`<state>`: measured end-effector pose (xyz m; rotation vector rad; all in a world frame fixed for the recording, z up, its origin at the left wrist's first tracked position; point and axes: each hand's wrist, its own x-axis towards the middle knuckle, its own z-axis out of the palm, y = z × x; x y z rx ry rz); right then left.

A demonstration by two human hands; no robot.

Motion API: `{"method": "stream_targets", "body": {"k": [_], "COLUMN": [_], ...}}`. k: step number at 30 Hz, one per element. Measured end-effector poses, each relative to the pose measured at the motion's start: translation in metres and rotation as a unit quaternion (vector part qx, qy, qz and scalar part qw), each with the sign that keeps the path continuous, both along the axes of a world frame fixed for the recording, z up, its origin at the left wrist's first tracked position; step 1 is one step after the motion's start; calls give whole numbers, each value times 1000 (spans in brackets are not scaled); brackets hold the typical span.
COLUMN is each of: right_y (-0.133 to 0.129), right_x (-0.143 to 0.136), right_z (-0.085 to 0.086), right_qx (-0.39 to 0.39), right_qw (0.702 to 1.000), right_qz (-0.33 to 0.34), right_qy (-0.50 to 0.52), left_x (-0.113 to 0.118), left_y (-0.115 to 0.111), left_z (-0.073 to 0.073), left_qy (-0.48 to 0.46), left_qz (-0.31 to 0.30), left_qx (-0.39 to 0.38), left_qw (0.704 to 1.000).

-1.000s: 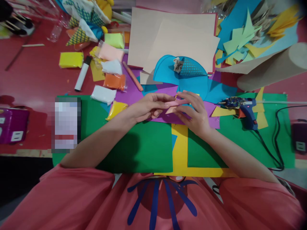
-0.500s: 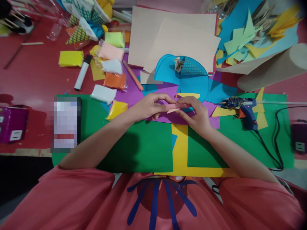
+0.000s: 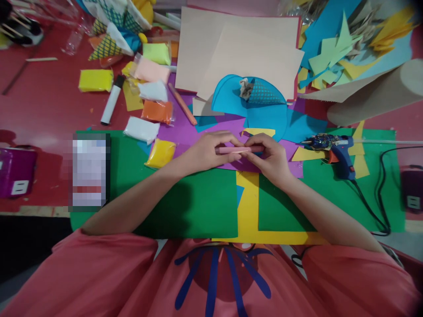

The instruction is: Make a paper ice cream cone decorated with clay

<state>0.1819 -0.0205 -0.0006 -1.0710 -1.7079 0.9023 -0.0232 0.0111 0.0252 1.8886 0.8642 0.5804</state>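
Single head-worn view: the lens sits above the wearer's pink-red shirt (image 3: pixel 221 281) and faces forward and steeply down onto the tabletop (image 3: pixel 59 112). The shirt, nearest to the camera, spans the bottom edge; the forearms (image 3: pixel 155 187) extend inward from lower left and lower right, with the fingers (image 3: pixel 225 136) at middle distance, just right of center. Beige sheets (image 3: pixel 244 53) at upper center lie farther off. The field is wide, cutting a purple case (image 3: pixel 18 171) at the left edge; picture height is reduced by a quarter.
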Motion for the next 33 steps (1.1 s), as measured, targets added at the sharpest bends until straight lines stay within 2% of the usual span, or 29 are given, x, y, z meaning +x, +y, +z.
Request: {"method": "stream_targets", "body": {"k": [4,9,17,21,27,30,33], "right_y": [-1,-1,1,-1,-5,-4,-3], "right_x": [0,0,-2,-3,-4,-4,-4], "right_z": [0,-2,-3,-2,0,1,4], "right_qx": [6,-7,-68,-41,64,66,66], "right_qw": [1000,1000,997,999,998,998,998], "right_qz": [2,5,-8,-14,-3,-6,1], "right_qy": [-11,-2,39,33,10,4,0], "left_x": [2,3,2,2,5,6,5], "left_y": [-1,-1,-1,0,-1,-3,-5], "left_z": [-7,-9,-9,-10,-4,-2,0], "left_qy": [-5,-13,-30,-54,-58,-72,-78], "left_qz": [38,56,24,19,60,84,80], "left_qx": [-15,16,45,46,-77,-121,-140], "left_qw": [999,998,998,997,994,986,984]}}
